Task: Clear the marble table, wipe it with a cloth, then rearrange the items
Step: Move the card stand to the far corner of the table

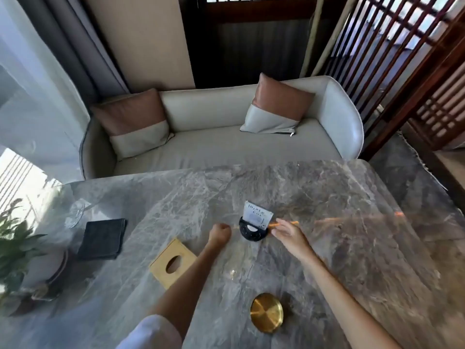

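Right now both hands are reaching out over the gray marble table. The left hand is curling into a tight fist, with nothing showing inside it, and it is sitting just beside the left side of the black card stand. The right hand is staying loose and open, with its fingers stretching toward the right side of the stand. The picture is blurry there, so the fingers may be touching the stand or only coming very close.

A white card is standing up in the stand, near the middle of the table. A wooden tissue box is lying near the left arm. A folded dark cloth is lying farther left, well apart from both hands. A round gold dish is sitting at the near edge, between the two arms. A potted plant is standing at the far left.
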### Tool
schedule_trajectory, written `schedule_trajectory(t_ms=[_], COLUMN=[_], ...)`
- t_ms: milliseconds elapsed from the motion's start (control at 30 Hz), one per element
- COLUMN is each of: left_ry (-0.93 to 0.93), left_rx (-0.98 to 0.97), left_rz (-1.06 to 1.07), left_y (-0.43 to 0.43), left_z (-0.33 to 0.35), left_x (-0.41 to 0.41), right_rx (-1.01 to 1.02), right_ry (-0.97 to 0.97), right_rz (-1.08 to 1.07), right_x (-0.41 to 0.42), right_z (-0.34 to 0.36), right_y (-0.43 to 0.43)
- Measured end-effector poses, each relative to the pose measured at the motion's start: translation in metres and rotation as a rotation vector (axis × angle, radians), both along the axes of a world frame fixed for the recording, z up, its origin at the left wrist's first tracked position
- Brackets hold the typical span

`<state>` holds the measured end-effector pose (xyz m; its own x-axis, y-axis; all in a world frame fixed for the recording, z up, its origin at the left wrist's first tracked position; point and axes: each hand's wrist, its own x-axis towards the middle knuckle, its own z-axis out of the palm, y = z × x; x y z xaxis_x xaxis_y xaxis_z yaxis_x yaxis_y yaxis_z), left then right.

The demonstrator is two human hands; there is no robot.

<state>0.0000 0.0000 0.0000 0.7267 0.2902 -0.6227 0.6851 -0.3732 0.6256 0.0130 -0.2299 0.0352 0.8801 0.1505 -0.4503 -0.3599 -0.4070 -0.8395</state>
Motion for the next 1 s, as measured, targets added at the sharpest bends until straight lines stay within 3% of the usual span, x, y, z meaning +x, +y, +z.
schedule_trajectory(t_ms=[200,533,633,800,1000], left_ry=[0.087,0.118,0.124,0.082,0.114], left_rx=[-0.144,-0.209,-0.192,-0.187,-0.44], left_rz=[0.234,0.292,0.351,0.215,0.024], left_y=[-0.029,-0.064,-0.082,-0.158,-0.279], left_z=[-0.023,-0.039,-0.041,-0.022,-0.012], left_x=[0.027,0.059,0.071,0.123,0.23], right_rx=[-0.01,-0.142,-0.128,-0.152,-0.238], right_ry=[-0.107,-0.301,-0.343,-0.399,-0.455], right_rz=[0.126,0.266,0.216,0.043,-0.24], right_x=[0.032,0.059,0.072,0.125,0.206], right_z=[0.002,-0.008,-0.011,-0.011,-0.013], right_y=[0.01,-0.008,-0.027,-0.098,-0.218])
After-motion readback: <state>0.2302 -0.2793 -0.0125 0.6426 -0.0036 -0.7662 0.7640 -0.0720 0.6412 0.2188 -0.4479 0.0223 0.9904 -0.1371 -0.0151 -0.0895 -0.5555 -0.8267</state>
